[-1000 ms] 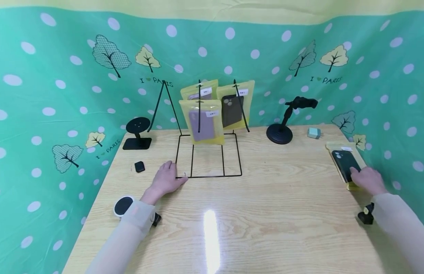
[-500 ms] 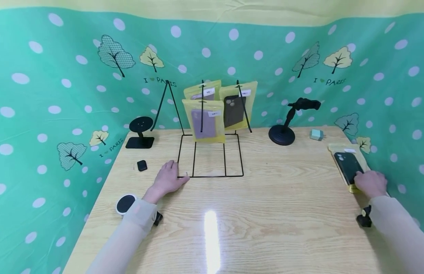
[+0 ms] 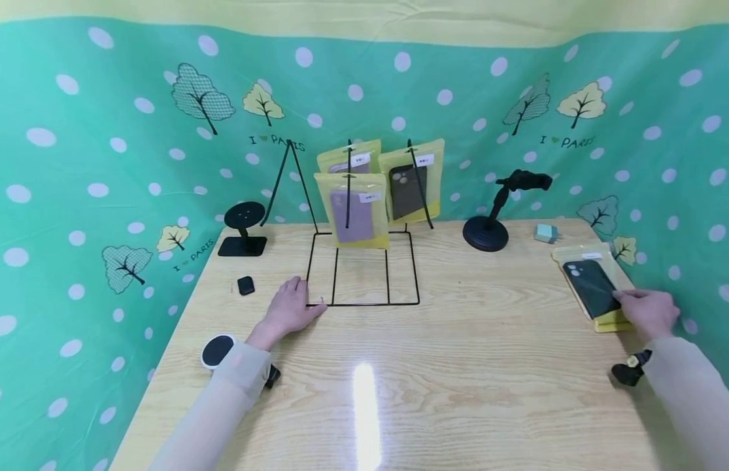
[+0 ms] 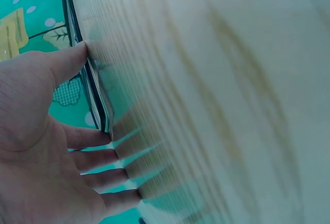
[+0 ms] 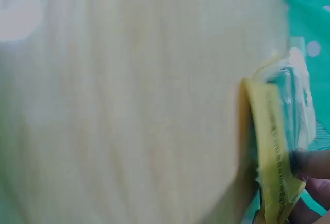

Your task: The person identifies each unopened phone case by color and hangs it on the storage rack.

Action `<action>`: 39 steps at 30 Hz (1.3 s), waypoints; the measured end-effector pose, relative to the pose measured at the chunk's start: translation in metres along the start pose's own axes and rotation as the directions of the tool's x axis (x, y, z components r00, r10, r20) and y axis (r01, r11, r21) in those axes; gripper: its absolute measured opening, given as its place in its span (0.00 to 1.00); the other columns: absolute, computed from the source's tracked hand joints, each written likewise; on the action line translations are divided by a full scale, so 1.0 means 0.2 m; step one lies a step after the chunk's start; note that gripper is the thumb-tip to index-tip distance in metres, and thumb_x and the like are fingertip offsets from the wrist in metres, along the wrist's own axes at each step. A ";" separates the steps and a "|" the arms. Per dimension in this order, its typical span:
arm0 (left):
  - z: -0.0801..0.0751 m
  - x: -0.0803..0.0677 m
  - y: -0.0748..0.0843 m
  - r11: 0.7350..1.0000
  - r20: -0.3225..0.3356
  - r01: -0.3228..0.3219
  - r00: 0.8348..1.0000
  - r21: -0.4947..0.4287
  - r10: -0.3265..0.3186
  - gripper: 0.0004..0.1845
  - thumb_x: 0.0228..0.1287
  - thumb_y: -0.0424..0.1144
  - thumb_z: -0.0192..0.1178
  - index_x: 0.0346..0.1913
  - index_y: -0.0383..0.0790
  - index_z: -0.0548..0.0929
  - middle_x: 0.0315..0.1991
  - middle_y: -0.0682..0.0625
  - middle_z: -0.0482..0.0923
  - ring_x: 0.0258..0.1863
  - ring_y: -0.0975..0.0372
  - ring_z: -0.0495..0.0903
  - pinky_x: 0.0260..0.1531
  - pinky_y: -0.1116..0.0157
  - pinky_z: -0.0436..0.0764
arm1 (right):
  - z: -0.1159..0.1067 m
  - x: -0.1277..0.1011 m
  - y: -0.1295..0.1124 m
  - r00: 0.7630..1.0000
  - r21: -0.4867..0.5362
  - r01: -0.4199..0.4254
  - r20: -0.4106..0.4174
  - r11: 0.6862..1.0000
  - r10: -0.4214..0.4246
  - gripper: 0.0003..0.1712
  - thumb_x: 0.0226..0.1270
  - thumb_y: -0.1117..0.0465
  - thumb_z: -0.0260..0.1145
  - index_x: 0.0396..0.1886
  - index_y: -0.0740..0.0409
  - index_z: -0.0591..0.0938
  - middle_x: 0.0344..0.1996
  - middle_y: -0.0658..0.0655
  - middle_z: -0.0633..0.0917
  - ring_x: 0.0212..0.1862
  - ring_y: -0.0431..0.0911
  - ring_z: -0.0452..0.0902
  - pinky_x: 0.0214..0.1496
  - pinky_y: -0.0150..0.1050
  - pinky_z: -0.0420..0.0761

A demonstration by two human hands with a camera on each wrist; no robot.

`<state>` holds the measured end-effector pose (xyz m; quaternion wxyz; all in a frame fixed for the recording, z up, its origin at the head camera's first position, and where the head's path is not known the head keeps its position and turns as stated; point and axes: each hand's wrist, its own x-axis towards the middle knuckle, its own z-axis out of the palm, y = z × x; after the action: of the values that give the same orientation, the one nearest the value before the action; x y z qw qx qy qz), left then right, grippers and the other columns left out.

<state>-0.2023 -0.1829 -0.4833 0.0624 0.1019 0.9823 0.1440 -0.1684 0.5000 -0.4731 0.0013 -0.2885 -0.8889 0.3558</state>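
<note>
My right hand (image 3: 649, 314) pinches the packaged case (image 3: 590, 288), its length running away from my fingers; left hand (image 3: 289, 307) flat beside the wire rack (image 3: 364, 302)
</note>
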 end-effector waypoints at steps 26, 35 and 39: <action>-0.01 0.01 0.02 1.000 0.007 0.001 1.000 0.011 -0.001 0.44 0.66 0.57 0.55 0.66 0.18 0.59 0.66 0.25 0.54 0.65 0.36 0.55 0.63 0.44 0.58 | 0.15 -0.32 -0.42 0.981 0.753 0.067 0.070 0.655 -0.181 0.13 0.55 0.59 0.75 0.42 0.53 0.87 0.35 0.43 0.82 0.37 0.33 0.77 0.33 0.24 0.78; -0.01 0.01 0.01 1.000 0.014 -0.003 1.000 0.020 0.003 0.45 0.65 0.57 0.56 0.66 0.17 0.58 0.66 0.24 0.55 0.65 0.36 0.55 0.63 0.44 0.58 | 0.22 -0.55 -0.59 0.924 0.822 0.120 0.113 0.557 -0.366 0.08 0.59 0.66 0.71 0.39 0.55 0.86 0.32 0.51 0.87 0.31 0.40 0.83 0.30 0.31 0.82; -0.01 0.00 0.01 1.000 0.014 -0.003 1.000 0.016 0.002 0.45 0.65 0.56 0.57 0.65 0.17 0.59 0.66 0.24 0.55 0.65 0.36 0.55 0.63 0.44 0.58 | 0.26 -0.64 -0.65 0.894 0.905 0.057 0.142 0.422 -0.426 0.08 0.60 0.72 0.68 0.38 0.60 0.86 0.31 0.54 0.86 0.31 0.43 0.83 0.32 0.33 0.82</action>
<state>-0.2027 -0.1807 -0.4809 0.0685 0.1046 0.9829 0.1355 -0.1391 0.3253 -0.4029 0.0440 -0.0435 -0.5909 0.8044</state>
